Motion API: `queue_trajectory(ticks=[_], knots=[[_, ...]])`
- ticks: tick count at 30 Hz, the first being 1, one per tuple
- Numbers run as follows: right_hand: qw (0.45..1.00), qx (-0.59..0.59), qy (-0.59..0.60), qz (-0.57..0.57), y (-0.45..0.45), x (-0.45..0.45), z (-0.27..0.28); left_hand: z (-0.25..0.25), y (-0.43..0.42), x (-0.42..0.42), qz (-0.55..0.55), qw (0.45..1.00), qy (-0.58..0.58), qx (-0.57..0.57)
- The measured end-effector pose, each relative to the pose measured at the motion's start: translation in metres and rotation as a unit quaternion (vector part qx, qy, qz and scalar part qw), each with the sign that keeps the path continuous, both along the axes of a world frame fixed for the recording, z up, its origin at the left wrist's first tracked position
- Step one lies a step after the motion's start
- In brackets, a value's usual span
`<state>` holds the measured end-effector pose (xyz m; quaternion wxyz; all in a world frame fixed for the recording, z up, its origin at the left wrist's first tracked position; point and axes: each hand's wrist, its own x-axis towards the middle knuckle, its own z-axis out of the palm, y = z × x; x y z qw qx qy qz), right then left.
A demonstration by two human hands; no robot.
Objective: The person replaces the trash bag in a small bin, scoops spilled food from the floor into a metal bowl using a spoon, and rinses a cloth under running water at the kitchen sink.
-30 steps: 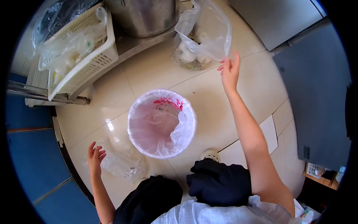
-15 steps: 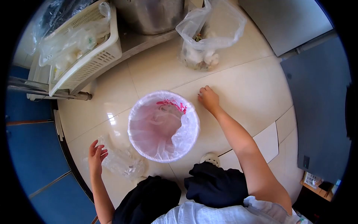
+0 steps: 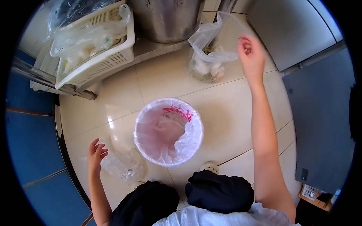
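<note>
A clear plastic bag [image 3: 209, 62] with whitish and greenish contents stands on the floor, its mouth spread wide. My right hand [image 3: 250, 51] is at the right edge of that mouth, fingers curled and blurred; whether it grips the plastic is unclear. My left hand [image 3: 97, 152] hovers at the lower left with its fingers apart, holding nothing, beside a crumpled clear bag [image 3: 126, 165] on the floor. Between the hands stands a round bin [image 3: 168, 132] lined with a whitish bag, with a red-pink patch inside its far rim.
A white basket [image 3: 102, 64] of plastic bags and a large metal pot [image 3: 166, 22] sit on a low metal shelf [image 3: 156, 51]. Blue cabinets [image 3: 34, 143] line the left. Grey panels [image 3: 320, 113] stand at the right. My legs are below the bin.
My right hand has moved from beside the bin up and right to the bag's mouth. My left hand has hardly moved. The whole view has shifted slightly.
</note>
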<state>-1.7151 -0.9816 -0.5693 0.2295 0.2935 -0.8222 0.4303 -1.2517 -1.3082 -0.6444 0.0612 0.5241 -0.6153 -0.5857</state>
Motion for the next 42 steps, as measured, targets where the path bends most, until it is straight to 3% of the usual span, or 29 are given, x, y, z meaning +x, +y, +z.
queue_trajectory(ticks=[1, 4, 6, 8, 11, 13, 17, 21, 25, 27, 29, 32, 34, 36, 38, 40, 42], knots=[[0.990, 0.126, 0.063, -0.020, 0.001, -0.008, 0.005, 0.001, -0.001, 0.000, 0.001, 1.000, 0.003, -0.001], [0.992, 0.116, 0.013, -0.048, 0.009, -0.006, 0.008, -0.003, -0.009, 0.007, 0.007, 1.000, 0.012, -0.007], [0.999, -0.010, -0.034, 0.023, 0.015, 0.010, 0.016, -0.025, -0.027, 0.031, -0.047, 0.991, -0.048, -0.113], [0.996, -0.026, -0.075, 0.036, 0.012, 0.038, 0.018, -0.053, -0.042, 0.067, -0.169, 0.923, -0.130, -0.319], [0.978, 0.008, -0.157, 0.134, 0.002, 0.076, 0.006, -0.052, -0.045, 0.093, -0.283, 0.890, -0.249, -0.258], [0.969, 0.039, -0.178, 0.169, -0.012, 0.107, 0.007, -0.046, -0.041, 0.092, -0.260, 0.867, -0.387, -0.174], [0.933, 0.065, -0.221, 0.277, -0.034, 0.145, 0.013, -0.028, -0.058, 0.092, -0.284, 0.810, -0.490, -0.155], [0.877, 0.091, -0.284, 0.376, -0.061, 0.169, 0.023, 0.062, -0.051, 0.069, -0.267, 0.875, -0.322, -0.245], [0.837, 0.134, -0.311, 0.430, -0.090, 0.190, 0.036, 0.168, -0.006, 0.033, -0.282, 0.833, -0.214, -0.426], [0.812, 0.164, -0.298, 0.474, -0.102, 0.194, 0.033, 0.211, 0.013, 0.021, -0.272, 0.786, -0.153, -0.534], [0.832, 0.130, -0.252, 0.476, -0.112, 0.201, 0.027, 0.245, 0.035, 0.004, -0.254, 0.732, -0.096, -0.625], [0.859, 0.110, -0.200, 0.459, -0.112, 0.204, 0.047, 0.267, 0.053, -0.020, -0.240, 0.667, 0.045, -0.704], [0.871, 0.126, -0.193, 0.433, -0.103, 0.201, 0.065, 0.266, 0.059, -0.034, -0.250, 0.672, 0.121, -0.686], [0.780, 0.021, -0.428, 0.456, -0.091, 0.195, 0.079, 0.259, 0.069, -0.053, -0.229, 0.662, 0.206, -0.683], [0.817, -0.034, -0.388, 0.424, -0.080, 0.183, 0.071, 0.250, 0.069, -0.064, -0.245, 0.636, 0.220, -0.698], [0.886, -0.052, -0.269, 0.375, -0.064, 0.173, 0.071, 0.236, 0.073, -0.073, -0.245, 0.631, 0.185, -0.712], [0.910, -0.019, -0.243, 0.337, -0.049, 0.169, 0.073, 0.224, 0.081, -0.080, -0.257, 0.658, 0.174, -0.686]])
